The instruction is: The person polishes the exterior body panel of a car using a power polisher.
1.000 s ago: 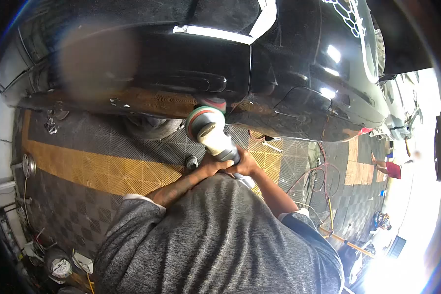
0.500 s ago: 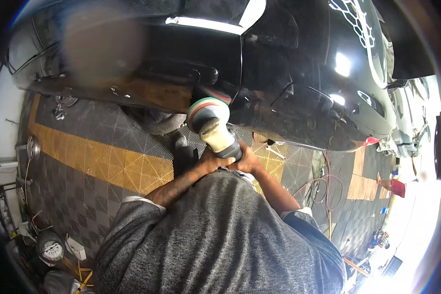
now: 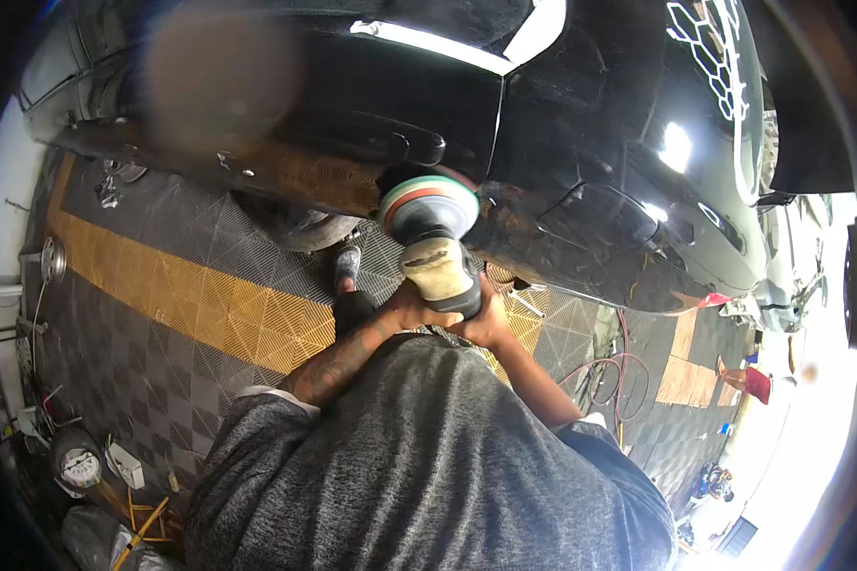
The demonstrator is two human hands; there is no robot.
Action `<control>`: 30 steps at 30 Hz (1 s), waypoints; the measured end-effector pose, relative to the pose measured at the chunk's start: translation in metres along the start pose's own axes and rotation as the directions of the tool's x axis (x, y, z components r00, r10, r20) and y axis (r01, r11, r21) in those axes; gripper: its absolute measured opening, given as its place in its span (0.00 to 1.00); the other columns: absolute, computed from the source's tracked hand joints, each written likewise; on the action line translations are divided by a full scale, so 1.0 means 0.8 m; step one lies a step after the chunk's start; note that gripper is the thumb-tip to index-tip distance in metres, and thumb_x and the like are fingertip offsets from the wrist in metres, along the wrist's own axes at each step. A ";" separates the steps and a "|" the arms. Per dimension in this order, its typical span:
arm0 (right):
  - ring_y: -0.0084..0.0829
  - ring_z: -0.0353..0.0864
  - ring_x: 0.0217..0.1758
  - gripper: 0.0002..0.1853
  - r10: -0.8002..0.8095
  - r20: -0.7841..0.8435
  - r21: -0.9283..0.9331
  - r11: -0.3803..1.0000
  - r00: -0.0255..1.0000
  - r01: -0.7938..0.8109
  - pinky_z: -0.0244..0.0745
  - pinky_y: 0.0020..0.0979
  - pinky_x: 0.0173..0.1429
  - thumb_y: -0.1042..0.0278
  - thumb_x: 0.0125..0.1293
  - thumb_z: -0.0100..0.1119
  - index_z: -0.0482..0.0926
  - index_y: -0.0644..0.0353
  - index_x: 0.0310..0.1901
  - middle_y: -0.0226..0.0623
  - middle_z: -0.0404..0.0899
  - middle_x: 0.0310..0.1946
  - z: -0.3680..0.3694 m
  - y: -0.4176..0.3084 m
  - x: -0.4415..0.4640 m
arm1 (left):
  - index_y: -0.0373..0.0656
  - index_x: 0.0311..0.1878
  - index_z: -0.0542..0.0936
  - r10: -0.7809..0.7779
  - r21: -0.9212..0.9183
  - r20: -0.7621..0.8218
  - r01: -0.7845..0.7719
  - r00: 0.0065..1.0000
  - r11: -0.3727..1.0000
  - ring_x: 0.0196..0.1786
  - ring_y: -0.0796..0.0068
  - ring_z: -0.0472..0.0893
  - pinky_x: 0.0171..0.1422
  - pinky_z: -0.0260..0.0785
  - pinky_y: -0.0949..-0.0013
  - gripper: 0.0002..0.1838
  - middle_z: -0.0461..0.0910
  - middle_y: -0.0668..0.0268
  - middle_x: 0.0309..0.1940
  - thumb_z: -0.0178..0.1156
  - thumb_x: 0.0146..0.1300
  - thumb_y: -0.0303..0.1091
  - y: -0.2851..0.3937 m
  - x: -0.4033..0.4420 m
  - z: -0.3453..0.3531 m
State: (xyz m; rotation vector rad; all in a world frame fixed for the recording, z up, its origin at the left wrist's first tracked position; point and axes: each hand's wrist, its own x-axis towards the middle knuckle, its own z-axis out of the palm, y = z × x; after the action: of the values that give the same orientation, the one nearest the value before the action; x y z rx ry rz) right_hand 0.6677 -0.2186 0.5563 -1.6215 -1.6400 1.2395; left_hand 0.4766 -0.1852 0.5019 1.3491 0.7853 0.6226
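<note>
A polisher (image 3: 436,269) with a worn cream-and-black body is gripped between my two hands. Its round layered pad (image 3: 430,198), edged in green, white and orange, meets the lower side of a glossy black car (image 3: 581,124); the contact face is hidden. My left hand (image 3: 411,310) wraps the polisher's near end from the left, thumb along the underside. From the right, my right hand (image 3: 488,318) closes round the same end, with most fingers out of sight.
Under the car is a wheel (image 3: 300,226). Grey and yellow floor tiles (image 3: 209,295) spread below. A red hose (image 3: 628,371) curls on the right. At lower left stand a round gauge (image 3: 80,466) and a yellow frame (image 3: 143,523). My foot (image 3: 348,262) shows beside the wheel.
The polisher has shifted slightly right and its body stands straighter, with more of the pad's edge showing. My view has turned a little, and more of my foot shows. Both hands keep their hold.
</note>
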 end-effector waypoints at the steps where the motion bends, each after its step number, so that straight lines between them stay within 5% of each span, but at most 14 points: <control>1: 0.44 0.85 0.57 0.48 -0.037 -0.059 0.025 0.999 0.998 0.038 0.78 0.41 0.62 0.59 0.35 0.83 0.72 0.60 0.63 0.47 0.85 0.52 -0.003 -0.013 -0.001 | 0.47 0.73 0.66 0.021 0.089 0.066 -0.027 0.998 0.996 0.72 0.63 0.68 0.79 0.57 0.59 0.52 0.72 0.62 0.68 0.81 0.44 0.48 0.004 0.003 -0.003; 3: 0.43 0.86 0.56 0.46 -0.017 -0.054 -0.027 1.000 0.998 0.015 0.78 0.41 0.61 0.59 0.36 0.82 0.73 0.59 0.62 0.47 0.85 0.51 -0.003 -0.014 -0.003 | 0.48 0.74 0.65 0.049 -0.046 0.029 -0.048 0.998 0.998 0.73 0.63 0.68 0.80 0.56 0.58 0.53 0.71 0.63 0.70 0.81 0.44 0.48 -0.009 0.002 -0.001; 5: 0.43 0.86 0.54 0.44 0.009 0.007 0.019 1.000 1.000 -0.009 0.79 0.42 0.60 0.60 0.38 0.81 0.73 0.60 0.60 0.47 0.86 0.50 0.007 0.003 -0.002 | 0.43 0.70 0.66 0.089 0.146 0.014 -0.091 0.996 0.985 0.68 0.65 0.72 0.75 0.64 0.63 0.50 0.74 0.63 0.64 0.81 0.43 0.38 -0.010 -0.004 -0.005; 8: 0.40 0.86 0.53 0.42 0.035 0.022 0.005 0.999 0.999 -0.036 0.79 0.41 0.59 0.62 0.37 0.81 0.73 0.63 0.58 0.48 0.86 0.49 0.008 -0.011 -0.007 | 0.44 0.70 0.65 -0.094 -0.471 -0.022 0.072 0.995 0.879 0.67 0.69 0.73 0.73 0.66 0.64 0.49 0.74 0.64 0.63 0.80 0.44 0.32 0.007 -0.013 0.000; 10: 0.40 0.86 0.53 0.42 0.019 0.000 0.055 0.998 1.000 -0.019 0.79 0.41 0.59 0.62 0.37 0.80 0.73 0.64 0.58 0.47 0.86 0.49 0.005 -0.017 -0.009 | 0.44 0.70 0.65 0.001 -0.156 0.005 0.000 1.000 0.988 0.69 0.66 0.72 0.75 0.64 0.61 0.49 0.73 0.64 0.65 0.80 0.44 0.37 0.037 -0.011 -0.002; 12: 0.39 0.86 0.54 0.44 0.075 -0.011 0.025 0.997 0.997 -0.075 0.79 0.40 0.61 0.63 0.36 0.80 0.73 0.63 0.60 0.46 0.86 0.49 -0.007 -0.026 -0.011 | 0.42 0.70 0.66 0.112 -0.089 -0.075 -0.119 0.991 0.989 0.67 0.62 0.74 0.76 0.63 0.59 0.50 0.75 0.61 0.64 0.81 0.42 0.41 0.041 -0.007 0.004; 17: 0.37 0.83 0.60 0.49 -0.036 0.069 0.139 0.990 0.997 0.026 0.76 0.39 0.66 0.62 0.35 0.81 0.71 0.65 0.64 0.46 0.83 0.56 -0.014 -0.018 0.002 | 0.43 0.69 0.67 0.099 0.135 -0.081 -0.087 0.992 0.987 0.65 0.63 0.75 0.73 0.65 0.58 0.50 0.76 0.61 0.61 0.81 0.41 0.42 0.082 -0.007 0.010; 18: 0.37 0.82 0.61 0.50 -0.086 0.082 0.223 0.973 0.993 0.066 0.75 0.39 0.67 0.62 0.35 0.82 0.71 0.65 0.65 0.45 0.82 0.57 -0.011 -0.021 0.005 | 0.44 0.63 0.73 0.136 0.084 -0.137 -0.125 0.981 0.989 0.60 0.66 0.80 0.67 0.72 0.62 0.41 0.81 0.61 0.56 0.78 0.45 0.43 0.088 -0.002 0.013; 20: 0.35 0.82 0.62 0.52 -0.122 0.125 0.258 0.962 0.985 0.086 0.74 0.39 0.69 0.61 0.33 0.83 0.71 0.66 0.66 0.44 0.82 0.58 -0.008 -0.024 0.011 | 0.48 0.56 0.81 0.291 0.281 -0.257 -0.217 0.922 0.935 0.54 0.65 0.86 0.60 0.79 0.63 0.30 0.86 0.62 0.50 0.75 0.49 0.44 0.098 -0.013 0.010; 23: 0.35 0.82 0.61 0.51 -0.103 0.137 0.218 0.973 0.985 0.071 0.74 0.39 0.69 0.60 0.33 0.83 0.72 0.66 0.65 0.44 0.83 0.57 -0.010 -0.029 0.019 | 0.49 0.57 0.81 0.214 0.359 -0.273 -0.107 0.938 0.927 0.55 0.65 0.85 0.61 0.78 0.64 0.29 0.86 0.64 0.51 0.74 0.50 0.44 0.162 -0.025 -0.004; 24: 0.36 0.83 0.60 0.50 -0.113 0.134 0.314 0.947 0.985 0.065 0.74 0.39 0.68 0.59 0.34 0.83 0.73 0.66 0.64 0.44 0.84 0.56 -0.012 -0.043 0.019 | 0.42 0.70 0.66 -0.015 0.310 -0.137 0.057 0.990 0.949 0.67 0.65 0.74 0.73 0.67 0.61 0.50 0.75 0.62 0.64 0.79 0.41 0.34 0.165 -0.013 -0.006; 26: 0.36 0.83 0.60 0.50 -0.110 0.141 0.271 0.960 0.984 0.068 0.74 0.39 0.68 0.59 0.34 0.82 0.73 0.66 0.63 0.44 0.84 0.55 -0.009 -0.036 0.024 | 0.41 0.70 0.67 0.073 0.271 -0.175 -0.023 0.982 0.962 0.66 0.65 0.75 0.72 0.67 0.60 0.49 0.76 0.61 0.62 0.79 0.41 0.34 0.169 -0.015 -0.007; 28: 0.36 0.83 0.59 0.49 -0.137 0.108 0.214 0.970 0.985 0.112 0.75 0.39 0.67 0.59 0.33 0.82 0.73 0.66 0.63 0.45 0.84 0.54 -0.012 -0.048 0.029 | 0.40 0.69 0.68 0.066 -0.007 -0.276 -0.071 0.959 0.997 0.64 0.66 0.76 0.70 0.69 0.59 0.48 0.77 0.60 0.60 0.79 0.41 0.34 0.169 -0.021 -0.012; 30: 0.37 0.84 0.59 0.49 -0.116 0.077 0.193 0.976 0.990 0.099 0.75 0.39 0.67 0.59 0.33 0.82 0.73 0.66 0.63 0.45 0.84 0.54 -0.016 -0.064 0.026 | 0.40 0.69 0.67 0.096 0.090 -0.178 -0.081 0.979 0.993 0.64 0.65 0.76 0.70 0.69 0.59 0.49 0.76 0.60 0.61 0.79 0.41 0.34 0.169 -0.014 -0.024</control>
State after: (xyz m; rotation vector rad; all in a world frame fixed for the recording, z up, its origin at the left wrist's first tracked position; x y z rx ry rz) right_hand 0.6505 -0.1887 0.6016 -1.3640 -1.5871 1.3822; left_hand 0.4612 -0.1643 0.6363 1.4219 0.9099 0.8003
